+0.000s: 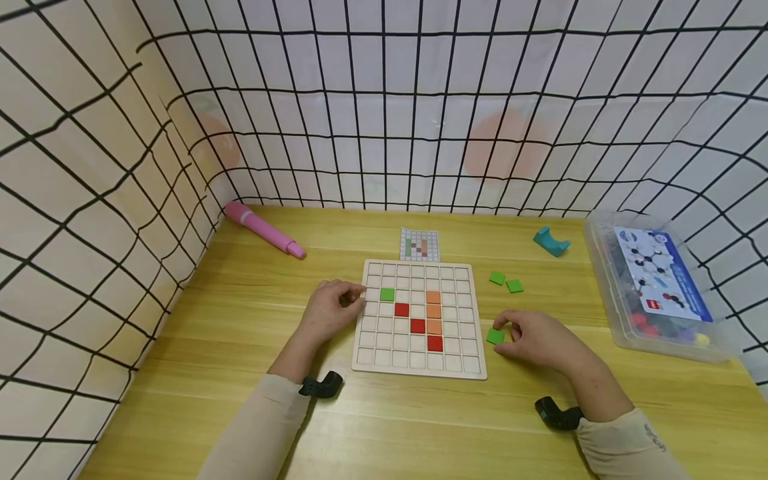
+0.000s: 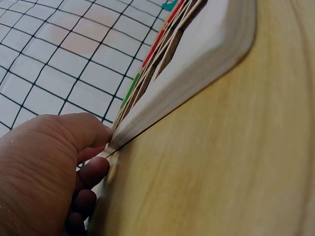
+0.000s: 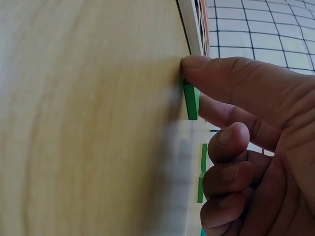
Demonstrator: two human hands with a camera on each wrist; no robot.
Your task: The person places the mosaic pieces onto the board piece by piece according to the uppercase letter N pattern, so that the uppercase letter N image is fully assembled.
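Note:
A wooden grid board (image 1: 393, 360) lies on the table, with a green tile (image 1: 387, 294), several red tiles (image 1: 417, 326) and several orange tiles (image 1: 433, 311) in its cells. My left hand (image 1: 333, 310) rests at the board's left edge, thumb and forefinger tips touching its side; the left wrist view shows this edge contact. Right of the board, my right hand (image 1: 537, 339) pinches another green tile (image 1: 495, 336) by its edges, thumb and forefinger at opposite sides. In the right wrist view, this green tile (image 3: 191, 101) shows edge-on beside the thumb.
Two loose green tiles (image 1: 506, 282) lie beyond the right hand. A printed pattern card (image 1: 420, 245) touches the board's far edge. Also around are a pink tube-shaped object (image 1: 267, 230), a teal curved piece (image 1: 551, 241) and a clear lidded box (image 1: 660, 280). Black-gridded walls (image 1: 384, 113) enclose the table.

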